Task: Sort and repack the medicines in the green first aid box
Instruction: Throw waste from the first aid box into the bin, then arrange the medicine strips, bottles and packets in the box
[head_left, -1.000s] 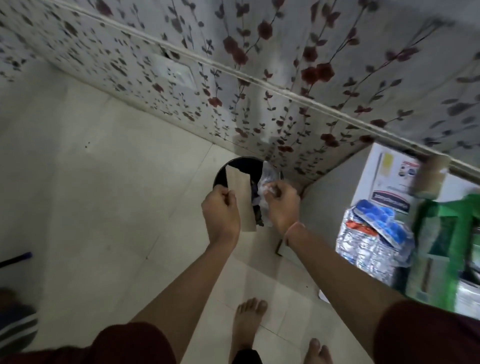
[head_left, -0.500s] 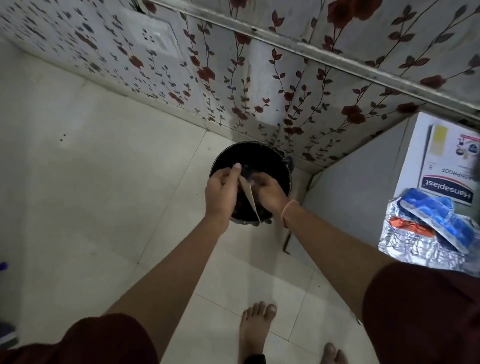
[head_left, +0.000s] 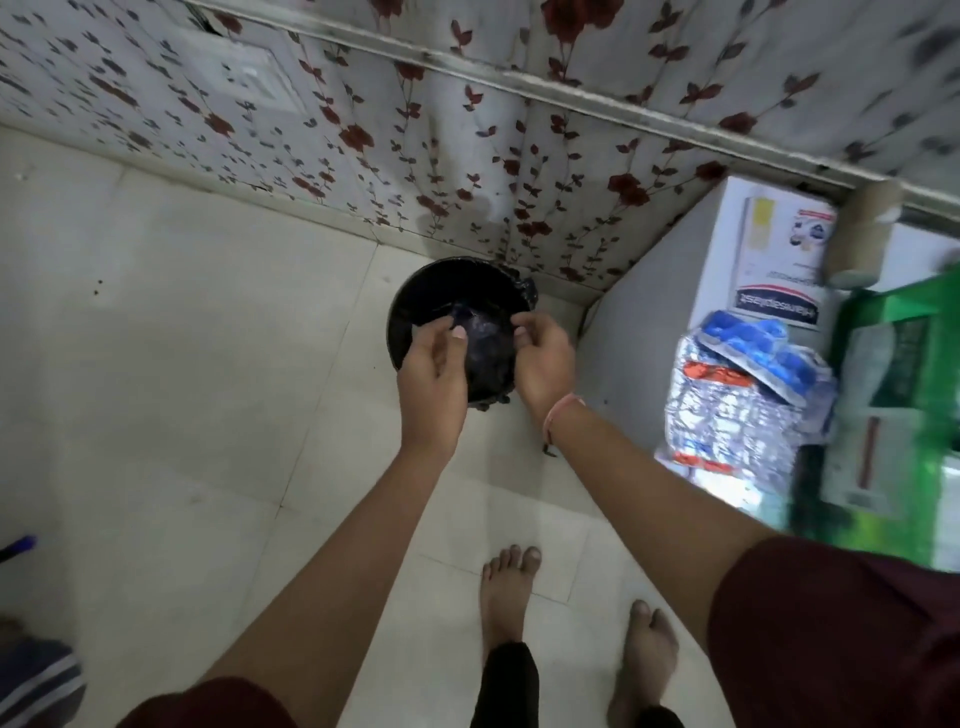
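Observation:
Both of my hands hover over a black waste bin (head_left: 447, 291) that stands on the floor by the flowered wall. My left hand (head_left: 434, 374) holds nothing, its fingers loosely apart. My right hand (head_left: 543, 364) is also empty, fingers curled and apart. Crumpled clear wrapping (head_left: 480, 332) lies inside the bin between the hands. On the white table at right lie foil blister strips (head_left: 737, 421) with a blue pack (head_left: 758, 353) on top. Beside them stands the green first aid box (head_left: 930, 374), blurred.
A white Hansaplast box (head_left: 779, 260) and a beige roll (head_left: 862, 239) sit at the table's back. My bare feet (head_left: 506, 597) stand on the pale tiled floor. A wall socket (head_left: 249, 78) is at the upper left. A dark striped object (head_left: 36, 680) lies at the bottom left.
The brown paper strip and the clear wrapper that my hands held have dropped into the bin. Both hands have opened. The view has swung right, so the green box shows again.

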